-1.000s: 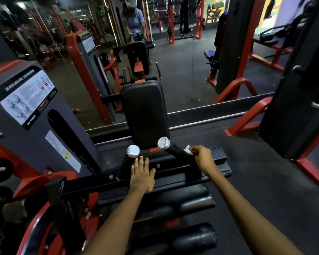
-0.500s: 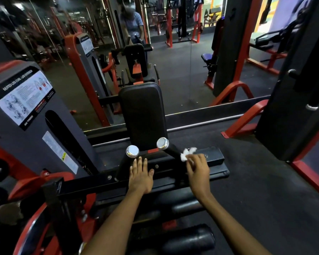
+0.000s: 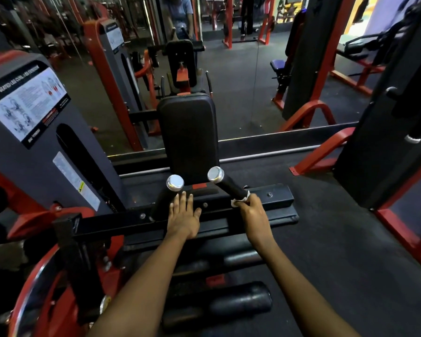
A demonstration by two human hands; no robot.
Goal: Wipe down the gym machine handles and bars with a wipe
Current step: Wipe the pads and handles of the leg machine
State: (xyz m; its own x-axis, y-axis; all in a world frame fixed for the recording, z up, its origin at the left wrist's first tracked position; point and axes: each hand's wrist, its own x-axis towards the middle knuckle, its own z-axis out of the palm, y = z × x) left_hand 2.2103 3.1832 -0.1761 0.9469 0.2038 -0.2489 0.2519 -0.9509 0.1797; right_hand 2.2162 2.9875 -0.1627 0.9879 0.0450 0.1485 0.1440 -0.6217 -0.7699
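The right hand (image 3: 253,215) curls around the lower end of the right handle (image 3: 229,187), with the white wipe (image 3: 240,200) bunched between fingers and bar. The left hand (image 3: 183,218) lies flat, fingers straight, on the black frame (image 3: 277,195) beside the left handle (image 3: 165,198).

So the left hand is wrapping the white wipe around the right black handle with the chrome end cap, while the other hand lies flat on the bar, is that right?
Not quite: the head view shows the right hand gripping the white wipe around the right black handle with the chrome end cap. The left hand is the one lying flat on the black bar.
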